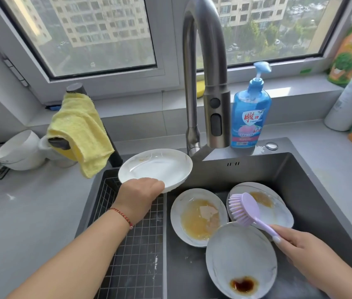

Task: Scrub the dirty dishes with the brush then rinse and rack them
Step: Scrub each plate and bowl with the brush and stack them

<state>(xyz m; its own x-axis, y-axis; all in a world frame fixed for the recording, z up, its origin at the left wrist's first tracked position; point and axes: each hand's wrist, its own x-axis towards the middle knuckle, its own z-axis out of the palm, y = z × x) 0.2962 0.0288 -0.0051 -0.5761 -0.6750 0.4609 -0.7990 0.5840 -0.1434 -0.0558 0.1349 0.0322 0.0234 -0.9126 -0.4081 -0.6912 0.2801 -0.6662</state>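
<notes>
The left hand [141, 196] grips the near rim of a white plate [155, 167], fingers curled under it, holding it tilted above the rack [136, 244] set in the left side of the sink [300, 169]; the right hand [300, 247] is closed round the handle of a lilac brush [244, 209], its bristles hovering over three dirty plates in the basin: one smeared [198, 216], one stained with dark sauce [241, 260], one behind the brush [276, 208]. The held plate looks mostly clean, with faint specks near its far edge. A one-handed grip on a wet rim could slip and drop it onto the plates below, or it could knock the tap [216, 117] just above; racked unrinsed, residue would stay. Soap [250, 117] stands behind the sink, a yellow cloth [80, 134] to the left
</notes>
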